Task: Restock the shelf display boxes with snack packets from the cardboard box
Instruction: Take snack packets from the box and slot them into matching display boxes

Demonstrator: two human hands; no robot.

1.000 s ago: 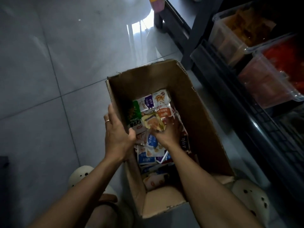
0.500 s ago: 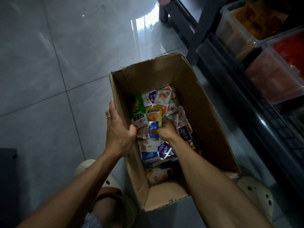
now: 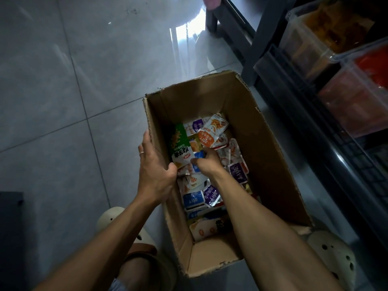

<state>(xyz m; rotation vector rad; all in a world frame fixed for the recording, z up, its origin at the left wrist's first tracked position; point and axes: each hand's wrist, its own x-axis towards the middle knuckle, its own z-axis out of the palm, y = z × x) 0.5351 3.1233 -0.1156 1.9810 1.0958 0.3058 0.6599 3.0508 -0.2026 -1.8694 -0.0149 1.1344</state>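
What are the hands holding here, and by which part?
Left hand grips the cardboard box by its left wall's rim. Right hand pinches a blue packet by its lower edge.

One cardboard box (image 3: 262, 148) is seen open on the floor, and two hands are counted at it, the left hand (image 3: 155, 171) and the right hand (image 3: 206, 163). Inside, one green packet (image 3: 178, 141) is picked out, one orange-and-white packet (image 3: 212, 131), at least three purple-labelled packets (image 3: 237, 172) and at least two blue-labelled packets (image 3: 193, 199); the rest of the heap is too jumbled for a full count. Two clear display boxes are made out on the one dark shelf (image 3: 315, 114), an orange-filled box (image 3: 310, 32) and a red-filled box (image 3: 357, 95), and two pale clogs (image 3: 333, 259) are counted below.
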